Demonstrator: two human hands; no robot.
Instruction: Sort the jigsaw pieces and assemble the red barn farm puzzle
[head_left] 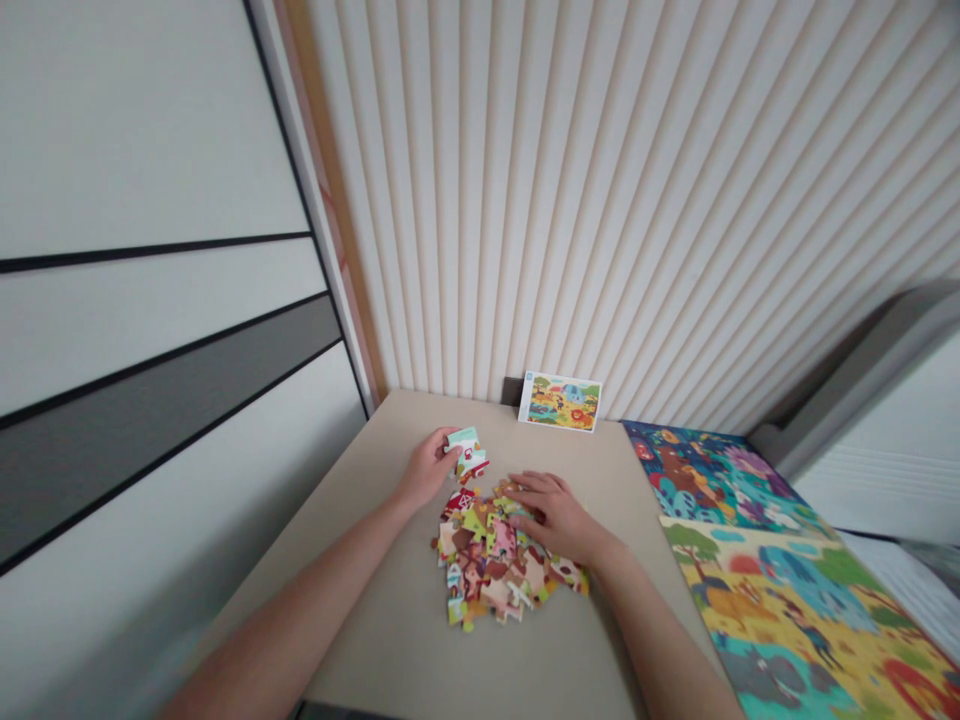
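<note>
In the head view, my left hand (429, 468) is closed on a few light blue and white puzzle pieces (466, 446), pinched at their left edge beyond the heap. A mixed pile of puzzle pieces (487, 560) lies on the table, with pink, brown, green and red parts showing. My right hand (551, 515) rests on the upper right of this pile, palm down and fingers spread. Its fingertips touch loose pieces there, and some of the pile is hidden beneath it.
A small picture card (561, 401) leans upright at the back of the beige table (360, 600), near the pleated curtain (480, 200). To the right lie an assembled dark blue animal puzzle (720, 480) and a yellow savanna puzzle (802, 610). A white panelled surface (150, 450) borders the left.
</note>
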